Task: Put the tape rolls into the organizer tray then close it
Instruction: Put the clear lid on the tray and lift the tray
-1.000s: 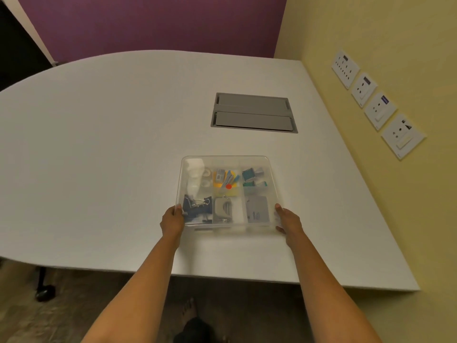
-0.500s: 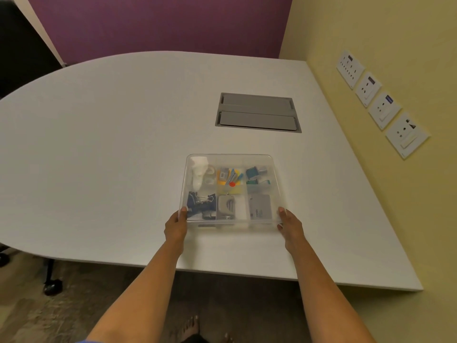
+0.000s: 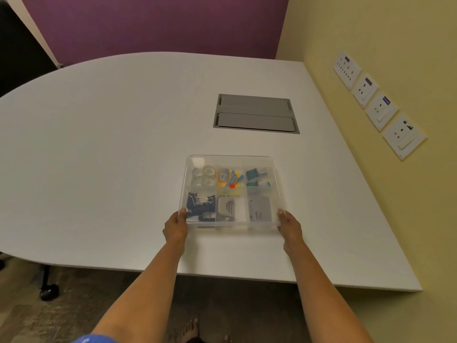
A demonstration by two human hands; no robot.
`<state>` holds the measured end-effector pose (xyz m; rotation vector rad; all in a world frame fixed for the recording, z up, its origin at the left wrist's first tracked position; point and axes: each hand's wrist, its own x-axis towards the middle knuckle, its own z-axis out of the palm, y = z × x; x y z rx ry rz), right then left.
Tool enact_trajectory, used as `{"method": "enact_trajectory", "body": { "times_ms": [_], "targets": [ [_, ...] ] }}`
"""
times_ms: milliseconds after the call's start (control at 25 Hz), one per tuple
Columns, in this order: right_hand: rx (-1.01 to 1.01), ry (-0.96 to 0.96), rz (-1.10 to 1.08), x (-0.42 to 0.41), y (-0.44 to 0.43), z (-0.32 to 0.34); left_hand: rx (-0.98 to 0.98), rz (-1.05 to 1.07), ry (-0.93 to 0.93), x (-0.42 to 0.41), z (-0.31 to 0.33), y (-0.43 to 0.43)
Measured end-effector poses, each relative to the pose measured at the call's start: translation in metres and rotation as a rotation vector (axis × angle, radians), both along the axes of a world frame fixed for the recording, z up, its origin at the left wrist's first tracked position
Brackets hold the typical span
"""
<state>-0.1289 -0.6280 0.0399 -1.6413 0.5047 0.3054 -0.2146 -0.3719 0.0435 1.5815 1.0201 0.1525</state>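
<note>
Tape rolls (image 3: 204,175) now show clearly in the tray's (image 3: 230,158) far-left compartment, where a white blur sat a second ago.
Left hand (image 3: 176,227) and right hand (image 3: 289,225) clasp the near corners, thumbs on top, fingers curled under the edge. A clear lid seems to lie over the tray, so closing looks all but done; whether it has snapped shut, I can't tell.

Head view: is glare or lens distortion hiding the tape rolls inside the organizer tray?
Head view: no strong glare; the clear tape rolls show faintly in the organizer tray, far-left compartment, low in contrast. Wide-angle bending curves the table edges. Left hand and right hand are sharp.
</note>
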Motion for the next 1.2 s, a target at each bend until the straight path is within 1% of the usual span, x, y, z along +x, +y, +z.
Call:
{"method": "enact_trajectory", "body": {
  "times_ms": [280,400,440,480,600,640,720,840,920,1040,1200],
  "targets": [
    [-0.087,-0.037,0.004,-0.003,0.005,0.005,0.144,-0.044,-0.002,0.003,0.001,-0.005],
    [-0.176,-0.070,0.037,-0.002,0.008,0.008,0.261,-0.108,0.002,0.011,-0.002,-0.006],
    [-0.245,-0.095,0.062,-0.002,0.011,0.009,0.316,-0.138,0.010,0.014,-0.004,-0.005],
    [-0.362,-0.143,0.092,-0.001,0.014,0.008,0.383,-0.172,0.030,0.017,-0.006,-0.003],
    [-0.798,-0.347,0.235,0.007,0.026,0.009,0.606,-0.288,0.094,0.032,-0.005,0.004],
    [-0.884,-0.404,0.292,0.011,0.031,0.011,0.675,-0.327,0.100,0.038,-0.004,0.006],
    [-0.986,-0.461,0.412,0.026,0.040,0.014,0.781,-0.414,0.110,0.051,-0.003,0.008],
    [-1.077,-0.455,0.542,0.053,0.051,0.014,0.849,-0.520,0.128,0.072,-0.006,0.011],
    [-1.102,-0.446,0.588,0.071,0.058,0.010,0.885,-0.568,0.138,0.089,-0.008,0.012],
    [-1.140,-0.431,0.615,0.094,0.067,0.003,0.934,-0.633,0.177,0.113,-0.008,0.016],
    [-1.191,-0.433,0.620,0.114,0.078,-0.005,0.957,-0.640,0.130,0.139,-0.012,0.025]
  ]
}}
